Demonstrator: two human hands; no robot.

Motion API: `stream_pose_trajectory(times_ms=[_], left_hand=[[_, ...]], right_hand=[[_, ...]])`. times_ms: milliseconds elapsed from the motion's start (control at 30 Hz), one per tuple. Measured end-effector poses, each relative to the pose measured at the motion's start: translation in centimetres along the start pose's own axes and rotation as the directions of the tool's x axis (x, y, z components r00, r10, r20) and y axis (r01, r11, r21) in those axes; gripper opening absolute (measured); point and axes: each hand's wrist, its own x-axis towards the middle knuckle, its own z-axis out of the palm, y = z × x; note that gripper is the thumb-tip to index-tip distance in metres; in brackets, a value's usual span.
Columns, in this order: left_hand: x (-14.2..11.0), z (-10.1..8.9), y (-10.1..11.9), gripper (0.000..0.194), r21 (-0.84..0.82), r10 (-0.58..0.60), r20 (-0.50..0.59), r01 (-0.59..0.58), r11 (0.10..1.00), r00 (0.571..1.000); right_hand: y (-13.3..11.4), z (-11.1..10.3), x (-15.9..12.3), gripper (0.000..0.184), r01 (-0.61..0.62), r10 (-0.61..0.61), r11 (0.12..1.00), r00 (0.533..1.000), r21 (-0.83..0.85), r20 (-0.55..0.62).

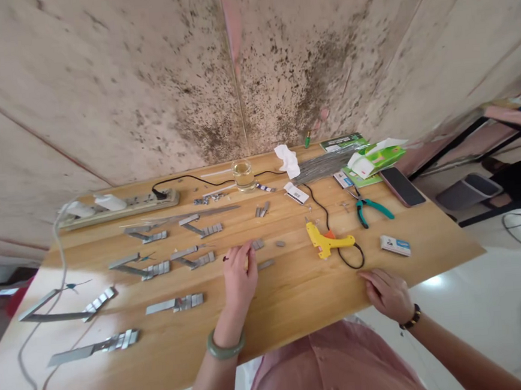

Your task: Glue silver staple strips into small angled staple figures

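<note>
My left hand (241, 276) is closed in a pinch over the middle of the table. A thin stick with a dark end (225, 258) pokes out beside its fingers; what it is I cannot make out. Just past the fingertips lies a small grey segmented piece (258, 244), and a flat grey strip (266, 264) is to the right of the hand. At the table's front edge rests my right hand (389, 293), fingers curled together with nothing visible in them. A yellow hot glue gun (329, 240) and a small white and blue box (395, 245) are nearest to it.
Several grey strip assemblies (175, 304) cover the left side. A power strip (130, 208), a glass of liquid (243, 176), a bundle of thin wires (325, 164) and a tissue pack (379, 157) stand along the back. Teal-handled pliers (374, 209) and a phone (403, 186) lie at right.
</note>
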Motion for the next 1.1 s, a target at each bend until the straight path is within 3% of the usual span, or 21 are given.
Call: stream_pose_trajectory(times_ms=[100, 233, 400, 600, 767, 933, 1100], left_hand=[[-0.3, -0.9, 0.0, 0.022, 0.033, 0.038, 0.117, -0.042, 0.999, 0.992], [-2.5, -1.8, -0.8, 0.022, 0.109, 0.010, 0.184, -0.030, 0.994, 0.983], [-4.8, -1.4, -1.6, 0.023, 0.177, -0.024, 0.195, -0.011, 0.984, 0.980], [-4.7, -0.6, -1.9, 0.018, 0.213, 0.006, 0.110, -0.029, 0.977, 0.994], [-4.6, -0.5, -1.9, 0.016, 0.262, 0.017, 0.090, -0.040, 0.964, 0.996], [-4.7, -0.4, -1.7, 0.016, 0.295, 0.025, 0.094, -0.051, 0.954, 0.995], [-4.6, -0.4, -1.7, 0.016, 0.315, 0.010, 0.112, -0.045, 0.948, 0.994]], right_hand=[[0.0, -0.1, 0.1, 0.022, -0.004, 0.004, 1.000, 1.000, 0.018, -0.005], [0.0, -0.1, 0.1, 0.018, -0.016, 0.017, 0.999, 1.000, 0.045, -0.020], [-0.1, 0.0, 0.2, 0.017, -0.017, 0.020, 0.996, 0.999, 0.082, -0.037], [0.1, -0.1, 0.1, 0.018, -0.035, 0.038, 0.992, 0.999, 0.119, -0.026], [-2.7, -0.3, 2.3, 0.020, 0.001, 0.016, 0.969, 0.998, 0.248, -0.065], [-8.5, 1.1, 8.2, 0.028, -0.043, -0.059, 0.910, 0.971, 0.413, 0.230], [-12.4, 3.6, 12.8, 0.036, -0.084, -0.040, 0.965, 0.890, 0.249, 0.454]])
